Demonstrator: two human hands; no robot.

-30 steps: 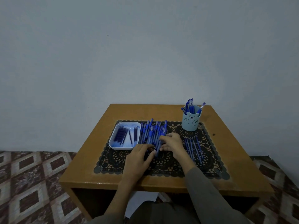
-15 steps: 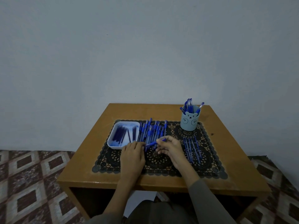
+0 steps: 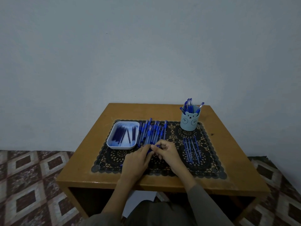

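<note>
Both hands meet over the black lace mat (image 3: pixel 114 162) on a small wooden table (image 3: pixel 91 152). My left hand (image 3: pixel 136 162) and my right hand (image 3: pixel 167 152) together hold one blue pen (image 3: pixel 154 148), fingers pinching it from either side; most of the pen is hidden by them. Just behind the hands lies a pile of blue pens (image 3: pixel 152 131). A white tray (image 3: pixel 112 145) at the left holds several dark blue refills (image 3: pixel 122 134). Right of the hands lies a row of several thin blue pieces (image 3: pixel 192 149).
A pale blue bear-faced cup (image 3: pixel 189 122) with several capped pens stands at the mat's back right corner. A plain wall rises right behind the table. Patterned floor tiles (image 3: pixel 24 185) show on both sides, and white paper (image 3: pixel 138 201) lies under the table.
My right hand lifted one pen off the pile and drew it toward me. My left hand came off the mat and joined it on the pen.
</note>
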